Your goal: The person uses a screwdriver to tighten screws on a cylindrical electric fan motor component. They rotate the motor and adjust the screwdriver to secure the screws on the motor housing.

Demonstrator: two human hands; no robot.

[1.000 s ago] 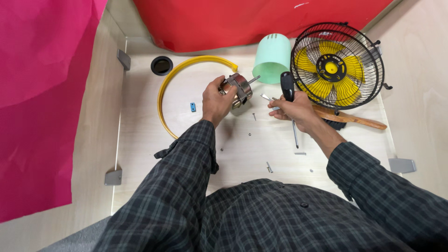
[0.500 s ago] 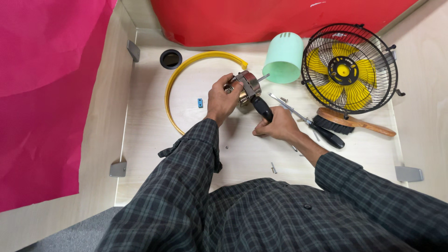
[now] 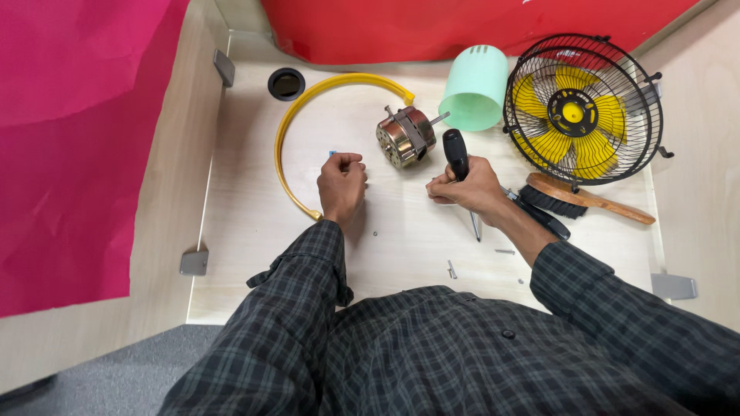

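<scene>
Screwdriver sits upright in right hand, black handle poking out at 12 o'clock of the fist, metal shaft running down under the palm toward 6 o'clock. Likely light, stiff, handle grippy enough; best taken around the thick handle, which is how it is held. Right grip closed around it, fingers wrapped.

Motor lies on its side on the bench, at 11 o'clock from the right hand, apart from both hands, shaft pointing toward 2 o'clock. Bare metal, looks heavy and hard, could roll; hold it by the round body.

Left hand at 9 o'clock of the right hand, fingers curled into a loose fist, knuckles near a small blue bit. Cannot tell if anything is pinched inside.

Yellow ring arcs around the left hand, from 12 to 7 o'clock. Mint green cup at 12 o'clock of the right hand, fan with yellow blades at 2 o'clock, wooden brush at 3 o'clock. Loose screws at 6 o'clock.
</scene>
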